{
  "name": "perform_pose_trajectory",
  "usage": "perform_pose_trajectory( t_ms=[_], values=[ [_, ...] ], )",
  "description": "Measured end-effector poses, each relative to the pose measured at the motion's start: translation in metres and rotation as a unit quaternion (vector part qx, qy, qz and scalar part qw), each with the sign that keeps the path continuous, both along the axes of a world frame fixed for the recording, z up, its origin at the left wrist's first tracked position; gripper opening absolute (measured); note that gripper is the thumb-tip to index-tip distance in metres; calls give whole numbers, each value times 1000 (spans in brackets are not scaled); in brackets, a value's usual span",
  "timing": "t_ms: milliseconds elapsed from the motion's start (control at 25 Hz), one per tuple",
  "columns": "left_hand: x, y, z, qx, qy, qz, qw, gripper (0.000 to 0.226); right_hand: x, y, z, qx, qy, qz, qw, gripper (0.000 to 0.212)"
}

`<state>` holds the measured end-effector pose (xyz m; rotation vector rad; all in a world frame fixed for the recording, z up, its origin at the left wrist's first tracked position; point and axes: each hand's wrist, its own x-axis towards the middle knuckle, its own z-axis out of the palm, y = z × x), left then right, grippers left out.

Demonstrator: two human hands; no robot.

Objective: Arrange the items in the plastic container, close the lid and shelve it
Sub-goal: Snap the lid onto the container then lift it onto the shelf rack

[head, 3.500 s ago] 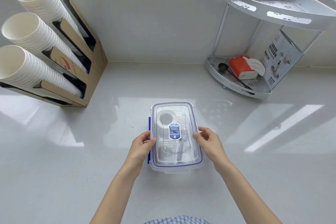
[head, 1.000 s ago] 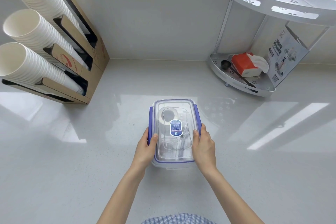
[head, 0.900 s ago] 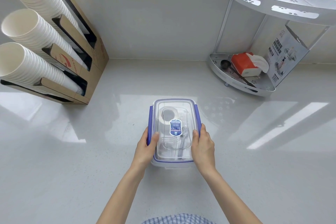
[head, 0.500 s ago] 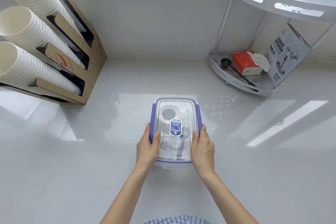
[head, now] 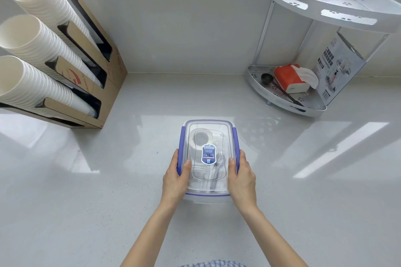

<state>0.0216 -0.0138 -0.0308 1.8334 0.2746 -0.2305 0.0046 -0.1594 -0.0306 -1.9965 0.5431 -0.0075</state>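
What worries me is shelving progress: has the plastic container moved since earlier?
No. The plastic container keeps the same gap from the corner rack.

Both hands cover the container's [head: 208, 158] near side walls; contents beyond a tape roll [head: 202, 137] blur through the lid. Far left, cup stacks [head: 32, 34] run off-frame.

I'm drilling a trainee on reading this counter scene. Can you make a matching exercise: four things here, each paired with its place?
Things:
1. container
2. cups
3. tissue pack
4. hands, left and right

Places:
A. lower tier of the corner rack
B. on the container's two long sides
C. middle of the counter
D. cardboard holder at left

Pairs: 1-C, 2-D, 3-A, 4-B
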Motion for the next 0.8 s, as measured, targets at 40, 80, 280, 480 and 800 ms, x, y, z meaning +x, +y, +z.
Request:
perform_pose_trajectory(
  t_ms=[40, 80, 280, 480, 800],
  values=[
    [0, 1, 1, -8, 10, 3, 1000, 49, -1, -2, 0, 10, 2, 2, 1000, 49],
    [1, 3, 3, -15, 23, 7, 1000, 49, -1, -5, 0, 19, 10, 5, 1000, 48],
    [0, 9, 11, -49, 72, 6, 996, 53, -13, -21, 9, 55, 80, 19, 995, 41],
    [-12, 17, 10, -56, 87, -23, 994, 51, -29, -29, 6, 69, 102, 30, 992, 39],
    [-19, 25, 9, -102, 93, -29, 990, 51, -36, -32, 10, 80, 67, 41, 994, 34]
  ],
)
